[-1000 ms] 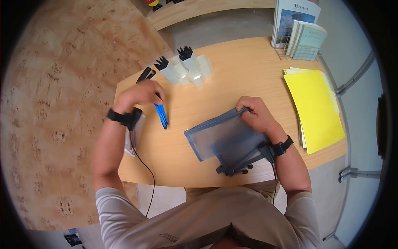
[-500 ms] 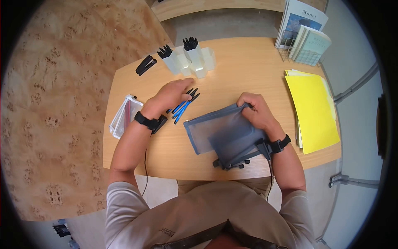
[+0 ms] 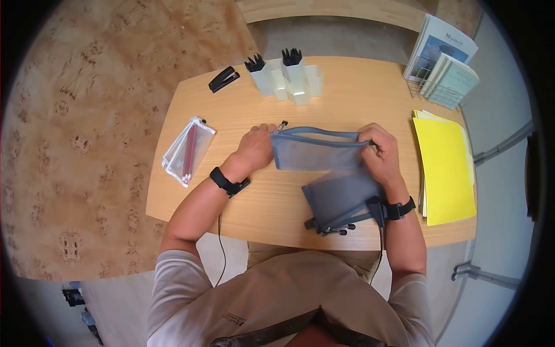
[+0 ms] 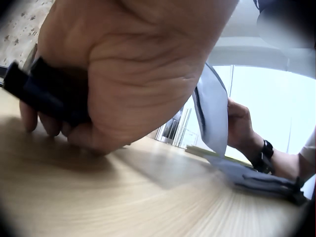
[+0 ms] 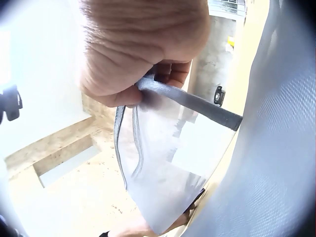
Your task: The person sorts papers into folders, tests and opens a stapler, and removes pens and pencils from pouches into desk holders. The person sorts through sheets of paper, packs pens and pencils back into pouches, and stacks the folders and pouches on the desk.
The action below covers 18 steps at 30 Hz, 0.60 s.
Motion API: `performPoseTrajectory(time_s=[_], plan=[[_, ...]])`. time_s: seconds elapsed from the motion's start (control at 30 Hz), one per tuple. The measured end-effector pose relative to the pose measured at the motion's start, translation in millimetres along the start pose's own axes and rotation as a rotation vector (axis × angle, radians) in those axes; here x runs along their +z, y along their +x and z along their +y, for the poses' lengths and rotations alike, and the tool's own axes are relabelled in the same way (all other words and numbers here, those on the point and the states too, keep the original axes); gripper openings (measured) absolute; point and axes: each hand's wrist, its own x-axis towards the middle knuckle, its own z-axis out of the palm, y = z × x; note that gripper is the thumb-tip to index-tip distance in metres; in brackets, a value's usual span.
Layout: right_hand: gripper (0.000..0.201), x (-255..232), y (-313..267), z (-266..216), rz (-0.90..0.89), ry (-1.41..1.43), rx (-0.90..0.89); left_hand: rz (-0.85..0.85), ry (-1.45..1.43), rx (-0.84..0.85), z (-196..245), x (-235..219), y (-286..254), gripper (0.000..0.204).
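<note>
My left hand [image 3: 257, 149] grips a bundle of pens, mostly hidden by the palm in the head view. Their dark ends [image 4: 44, 94] stick out from the curled fingers, low over the table, in the left wrist view. With my right hand [image 3: 381, 155] I pinch a corner of a grey translucent zip pouch [image 3: 321, 155], its top edge parted into a long gap. The left hand is right at the pouch's other end. Another grey pouch [image 3: 341, 199] lies on the table below, with black-tipped items [image 3: 343, 230] by its near edge.
A white-edged clear pouch [image 3: 199, 147] with red pencils lies at the left of the table. Behind stand a black stapler [image 3: 224, 79] and translucent holders [image 3: 298, 87], two with black pens. A yellow folder [image 3: 445, 170] and a wire rack of books [image 3: 451, 78] are on the right.
My left hand has gathered the blue pens off the table and come right, to the pouch's end. The pouch has been raised and its top has opened, still in my right hand.
</note>
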Motion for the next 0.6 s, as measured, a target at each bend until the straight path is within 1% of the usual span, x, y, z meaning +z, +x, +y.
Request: performPoseTrajectory(time_s=[0.03, 0.07, 0.13, 0.17, 0.23, 0.27, 0.33, 0.37, 0.43, 0.47, 0.53, 0.57, 0.6], plan=[[0.011, 1, 0, -2, -0.012, -0.004, -0.02, 0.073, -0.017, 0.054, -5, 8, 1, 0.019], [0.013, 1, 0, -3, -0.022, -0.008, -0.039, 0.07, -0.02, 0.069, -9, 10, 3, 0.019], [0.014, 2, -1, -2, -0.035, -0.011, -0.028, 0.013, -0.094, -0.009, -22, 7, 7, 0.029], [0.015, 3, -1, -1, -0.059, -0.003, -0.027, 0.01, -0.091, 0.003, -25, 0, 7, 0.029], [0.015, 4, -1, -1, -0.061, -0.008, -0.023, 0.068, -0.397, -0.191, -23, -24, 10, 0.027], [0.015, 5, -1, -1, -0.074, -0.009, -0.022, 0.063, -0.395, -0.183, -16, -38, 12, 0.027], [0.016, 6, -1, -6, -0.083, -0.008, 0.017, 0.224, -1.022, -0.304, 1, -68, 9, 0.023], [0.016, 6, -1, -8, -0.099, -0.007, 0.05, 0.22, -1.023, -0.307, 12, -81, 8, 0.023], [0.017, 9, -2, -7, -0.104, -0.022, 0.036, 0.258, -1.471, 0.024, 43, -98, 7, 0.017], [0.018, 10, -1, -7, -0.108, -0.038, 0.019, 0.262, -1.474, 0.022, 56, -102, 7, 0.017], [0.018, 10, -1, -9, -0.117, -0.035, 0.02, 0.043, -1.524, 0.193, 78, -103, 9, 0.016], [0.018, 10, -1, -9, -0.121, -0.03, 0.025, 0.043, -1.524, 0.194, 85, -100, 13, 0.016], [0.018, 10, -1, -9, -0.121, -0.03, 0.025, -0.031, -1.45, 0.236, 90, -97, 17, 0.017]])
